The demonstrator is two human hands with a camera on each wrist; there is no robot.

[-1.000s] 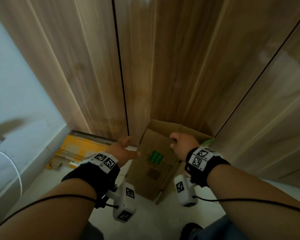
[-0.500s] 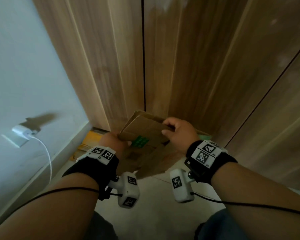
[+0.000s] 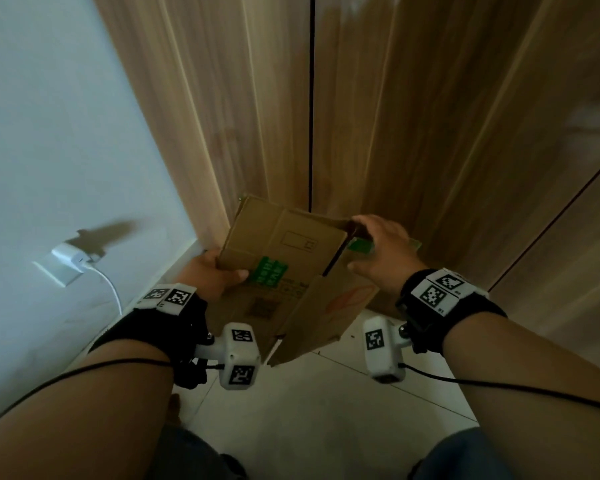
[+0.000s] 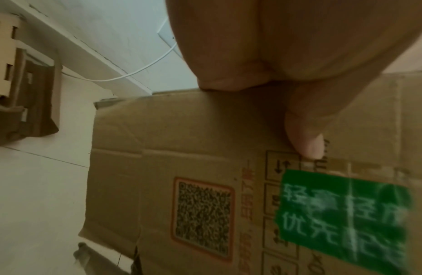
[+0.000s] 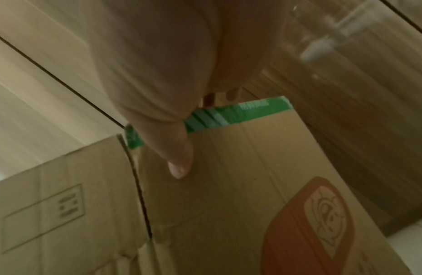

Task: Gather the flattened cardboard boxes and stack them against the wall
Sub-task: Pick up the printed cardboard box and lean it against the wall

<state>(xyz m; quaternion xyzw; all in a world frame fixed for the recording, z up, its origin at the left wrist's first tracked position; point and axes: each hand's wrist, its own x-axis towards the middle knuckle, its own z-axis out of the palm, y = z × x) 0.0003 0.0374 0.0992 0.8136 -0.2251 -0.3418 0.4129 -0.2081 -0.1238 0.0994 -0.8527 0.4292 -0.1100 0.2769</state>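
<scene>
1. Wood-grain panels (image 3: pixel 413 116) with dark vertical seams fill the background, met on the left by a pale wall (image 3: pixel 49 133) and below by a light tiled floor (image 3: pixel 326 410).
2. The left hand (image 3: pixel 208 277) is closed on the left edge of the flattened cardboard box (image 3: pixel 284 251); its thumb (image 4: pixel 306 134) is pressed flat on the printed face, while its other fingers are hidden beneath.
3. The right hand (image 3: pixel 383 252) grips the box's right end at a strip of green tape (image 5: pixel 228 113), the thumb (image 5: pixel 179 158) lying on the upper face and the fingers wrapped behind the edge.
4. On the box, a green sticker (image 4: pixel 344 219) with white Chinese characters, partly blurred, is seen; "轻" and "优先" can be made out. Beside it are a QR code in an orange frame (image 4: pixel 202 215), a column of handling symbols and an orange rounded logo (image 5: pixel 311 223).
5. The box is brown corrugated board, creased, with a slit between flaps. It is held in the air above the floor, close to the panels, tilted, its long axis running roughly left to right between the hands.
6. A white charger (image 3: pixel 71 258) with a white cable (image 3: pixel 113 292) sits in a wall socket; more cardboard (image 4: pixel 24 89) lies on the floor by the skirting.
</scene>
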